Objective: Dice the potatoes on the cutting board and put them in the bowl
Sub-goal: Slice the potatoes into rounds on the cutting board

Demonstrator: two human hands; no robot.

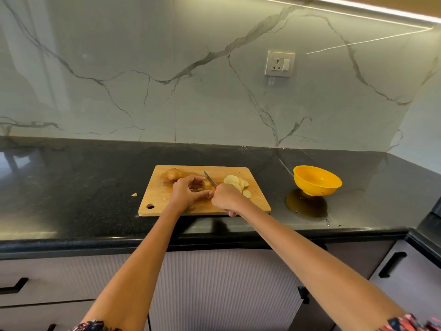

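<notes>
Slicing is under way: the left hand [188,193] pinches a half-cut potato [207,185] in its fingers, the right hand [226,197] clamps the knife [210,179] (slices [236,183] pile alongside), so dicing and filling the bowl [317,180] seemingly remain.

Open counter [274,185] btwn board [162,199] & bowl [316,180] (slices [236,183] crowd board's right end).
</notes>
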